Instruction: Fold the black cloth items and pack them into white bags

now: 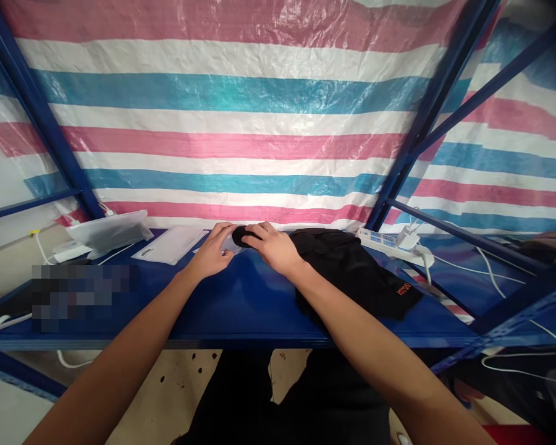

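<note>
Over the back part of the blue metal shelf (241, 296), my two hands meet around a small black object (241, 237) with a rounded end. My right hand (274, 248) grips it from above, fingers curled over it; its exact kind is hard to make out. My left hand (214, 252) pinches a clear plastic bag (228, 243) at the object's left side. Whether the object's end is inside the bag cannot be told. Just right of my right hand lies a folded black cloth item (343, 266) with orange lettering.
Flat white plastic packets (169, 245) lie left of my hands. Further left leans a pale plastic-covered item (113, 232) near cables. A white power strip (389, 246) with plugs sits at the right. Blue posts (408, 148) and a striped sheet (241, 142) bound the shelf.
</note>
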{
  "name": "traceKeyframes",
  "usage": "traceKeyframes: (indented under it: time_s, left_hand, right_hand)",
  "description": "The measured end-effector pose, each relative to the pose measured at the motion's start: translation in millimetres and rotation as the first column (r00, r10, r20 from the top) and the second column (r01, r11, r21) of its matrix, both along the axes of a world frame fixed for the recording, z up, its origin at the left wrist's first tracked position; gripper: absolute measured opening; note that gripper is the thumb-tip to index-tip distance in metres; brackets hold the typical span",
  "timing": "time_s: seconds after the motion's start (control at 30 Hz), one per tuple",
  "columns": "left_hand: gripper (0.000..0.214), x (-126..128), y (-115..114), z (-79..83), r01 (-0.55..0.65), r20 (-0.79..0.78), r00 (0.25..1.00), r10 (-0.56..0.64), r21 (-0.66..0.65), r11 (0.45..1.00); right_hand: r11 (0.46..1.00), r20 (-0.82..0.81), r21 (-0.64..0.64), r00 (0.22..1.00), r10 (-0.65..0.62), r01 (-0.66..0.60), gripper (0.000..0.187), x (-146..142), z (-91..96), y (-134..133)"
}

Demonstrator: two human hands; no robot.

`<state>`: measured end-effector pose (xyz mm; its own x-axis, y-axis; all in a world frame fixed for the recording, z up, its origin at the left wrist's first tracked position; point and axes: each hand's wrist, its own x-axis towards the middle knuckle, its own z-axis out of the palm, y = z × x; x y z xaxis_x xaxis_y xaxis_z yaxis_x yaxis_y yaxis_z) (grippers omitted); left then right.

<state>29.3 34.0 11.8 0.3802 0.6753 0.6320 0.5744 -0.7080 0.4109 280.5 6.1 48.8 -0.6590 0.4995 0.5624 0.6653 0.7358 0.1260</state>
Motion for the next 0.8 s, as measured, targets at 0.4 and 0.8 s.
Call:
traceKeyframes:
  time_s: [0.4,0.8]
  left_hand:
    - [0.089,-14,-5,10.9,0.14,0.016,0.99,-0.14,-0.16,0.977]
    - [0.074,-4,-6,7.3,0.07,0.044,0.997,-0.064,-0.141,0.988]
  right_hand:
    - [0.997,-0.108,-0.056,0.993,0.047,-0.053,0.056,1,-5.9,2]
    - [0.934,-0.534,-0.2,0.832,0.148,-0.295,0.049,-13,-14.9,7]
